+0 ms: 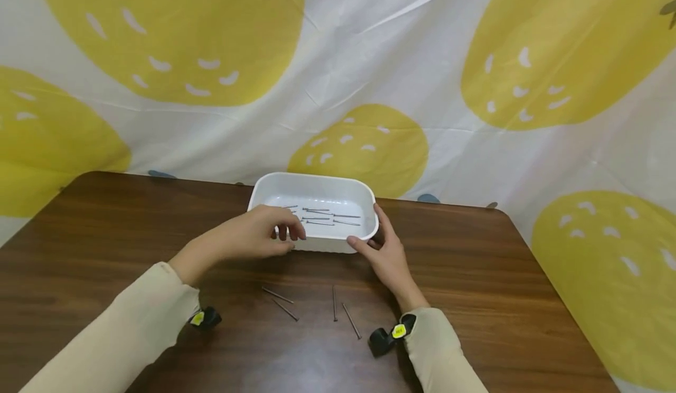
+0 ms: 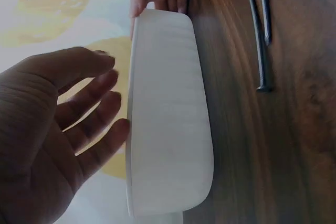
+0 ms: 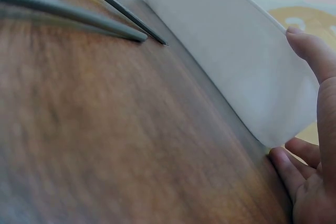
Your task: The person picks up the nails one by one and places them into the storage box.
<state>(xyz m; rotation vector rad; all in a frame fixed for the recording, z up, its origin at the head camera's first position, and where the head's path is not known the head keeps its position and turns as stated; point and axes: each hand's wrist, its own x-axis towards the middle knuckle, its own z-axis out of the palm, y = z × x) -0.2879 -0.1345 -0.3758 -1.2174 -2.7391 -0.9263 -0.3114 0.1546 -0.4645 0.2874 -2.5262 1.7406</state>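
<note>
A white rectangular tray [image 1: 327,244] stands on the table, with several thin metal nails [image 1: 318,218] lying inside it. My right hand [image 1: 389,258] grips the tray's right end, thumb at the front rim and fingers around the side. Over the front left of the rim is my left hand [image 1: 259,231], its fingers loosely bent. In the left wrist view nothing shows between that hand's thumb and fingers, which are beside the tray's wall [image 2: 168,114]. The left hand hides part of the tray's left side in the head view.
On the brown wooden table [image 1: 237,352], loose nails lie in front of the tray: a left pair [image 1: 286,310] and a right pair [image 1: 335,303]. A white cloth with yellow fruit shapes [image 1: 359,141] hangs behind the table's far edge.
</note>
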